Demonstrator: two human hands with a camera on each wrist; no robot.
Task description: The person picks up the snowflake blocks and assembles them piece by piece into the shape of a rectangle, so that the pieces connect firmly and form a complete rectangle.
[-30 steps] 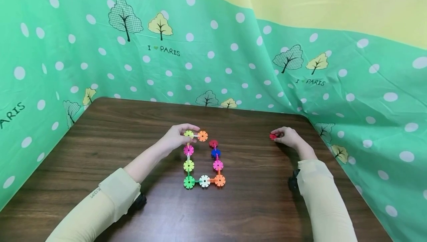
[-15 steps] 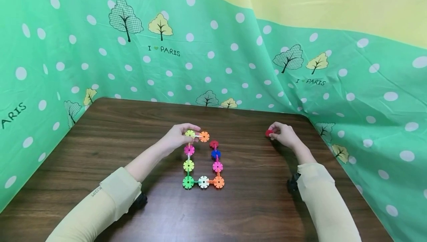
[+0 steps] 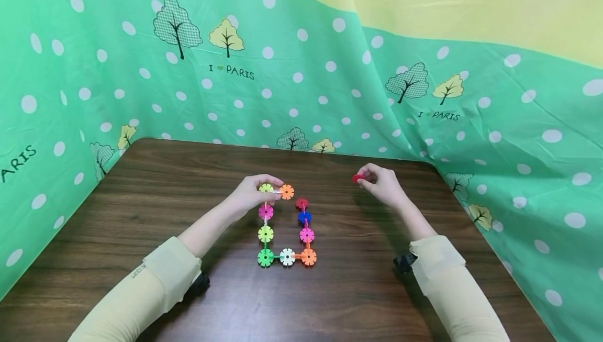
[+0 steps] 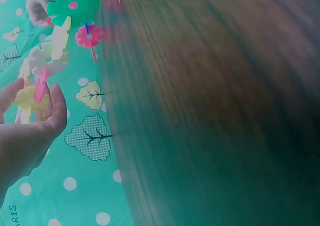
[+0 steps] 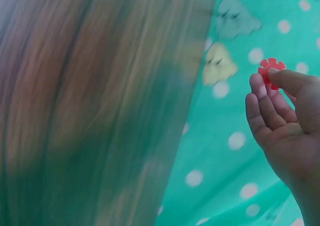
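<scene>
A chain of linked plastic snowflake discs stands in a U shape, with its white disc [image 3: 288,257] at the near side. My left hand [image 3: 248,194] pinches the chain at its far left corner, thumb and fingers on the yellow-green disc [image 3: 266,188]. An orange disc [image 3: 287,191] sticks out to the right of that corner. Across a gap, a dark red disc [image 3: 301,203] tops the right side, above the blue disc [image 3: 304,217]. To the right, my right hand [image 3: 383,185] holds a loose red disc [image 5: 271,70] between thumb and index finger.
The brown wood-grain table [image 3: 226,300] carries the chain. Behind and on both sides hangs a green dotted curtain [image 3: 301,69], printed with trees, reaching down to the table's edges.
My right hand has moved left with the red disc, from the table's right side toward the chain. My left hand keeps its pinch and has barely moved.
</scene>
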